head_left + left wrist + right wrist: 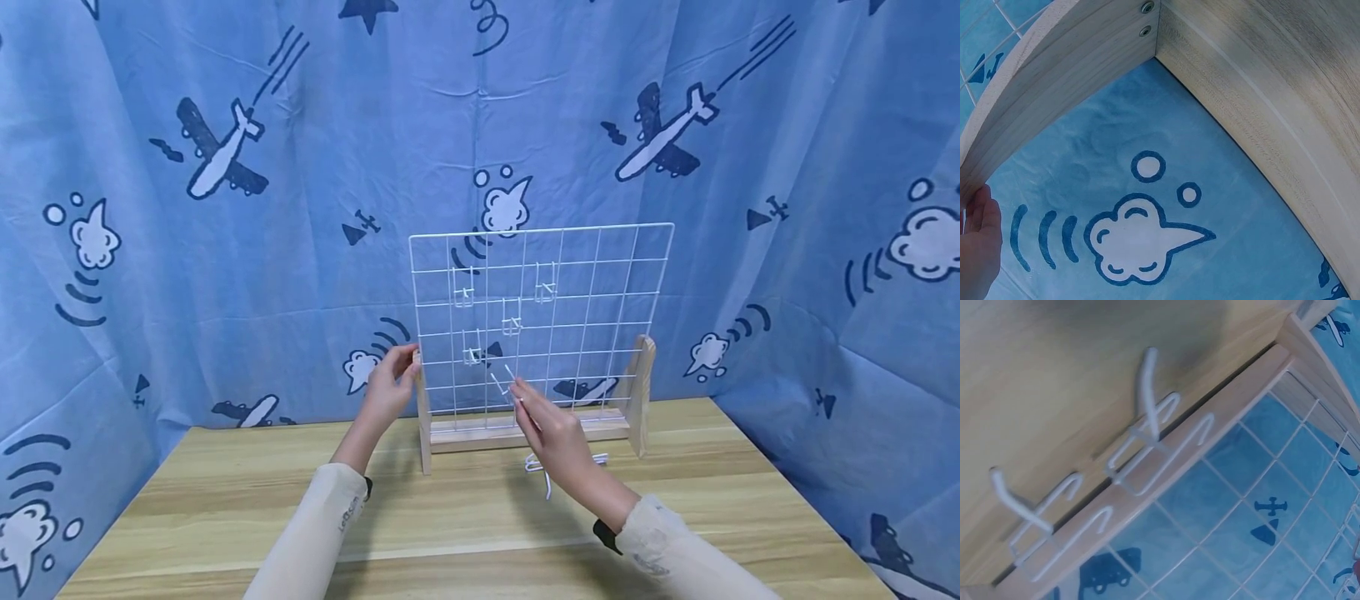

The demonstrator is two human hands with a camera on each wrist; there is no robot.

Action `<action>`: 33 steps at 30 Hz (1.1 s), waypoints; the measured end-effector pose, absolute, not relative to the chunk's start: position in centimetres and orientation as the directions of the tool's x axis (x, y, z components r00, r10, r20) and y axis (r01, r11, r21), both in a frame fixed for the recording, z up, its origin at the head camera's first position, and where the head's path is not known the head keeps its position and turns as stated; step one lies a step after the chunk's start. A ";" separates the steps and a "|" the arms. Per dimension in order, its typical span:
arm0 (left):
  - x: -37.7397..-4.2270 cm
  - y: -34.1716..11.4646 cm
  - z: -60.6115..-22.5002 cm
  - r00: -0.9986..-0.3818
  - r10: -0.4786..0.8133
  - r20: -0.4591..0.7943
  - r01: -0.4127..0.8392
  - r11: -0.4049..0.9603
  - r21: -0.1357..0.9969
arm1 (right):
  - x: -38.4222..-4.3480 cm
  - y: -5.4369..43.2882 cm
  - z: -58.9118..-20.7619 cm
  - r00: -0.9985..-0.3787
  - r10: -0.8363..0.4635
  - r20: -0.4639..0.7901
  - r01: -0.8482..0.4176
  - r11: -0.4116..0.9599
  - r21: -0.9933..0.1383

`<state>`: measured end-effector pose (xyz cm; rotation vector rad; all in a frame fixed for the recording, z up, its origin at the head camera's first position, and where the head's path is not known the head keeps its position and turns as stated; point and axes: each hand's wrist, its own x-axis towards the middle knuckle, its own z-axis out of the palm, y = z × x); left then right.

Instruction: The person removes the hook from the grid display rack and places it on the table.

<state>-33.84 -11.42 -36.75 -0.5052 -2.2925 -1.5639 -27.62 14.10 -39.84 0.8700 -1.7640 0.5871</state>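
A white wire grid panel (581, 261) stands in a wooden frame, several white wire hooks hanging on it, one of them a hook (512, 323) near the middle. My left hand (388, 385) grips the top of the left wooden upright (423, 417); its fingers also show at the edge of that upright (1060, 75) in the left wrist view. With thumb and fingertips, my right hand (553, 429) pinches another white hook (498, 383), its prongs pointing up just before the lower grid. In the right wrist view only a sliver of this hand appears at the right edge.
Two loose hooks lie on the wooden table (450, 533) before the stand's base bar: one hook (1147, 440) and another hook (1035, 531). The right upright (640, 396) holds the grid's other side. A blue printed curtain (315, 208) surrounds the table.
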 end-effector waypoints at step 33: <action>-33.9 -11.4 -36.7 -0.891 0.115 0.439 0.450 0.344 0.824 | -28.2 15.6 -42.4 -0.114 -0.605 0.788 -0.788 0.538 0.299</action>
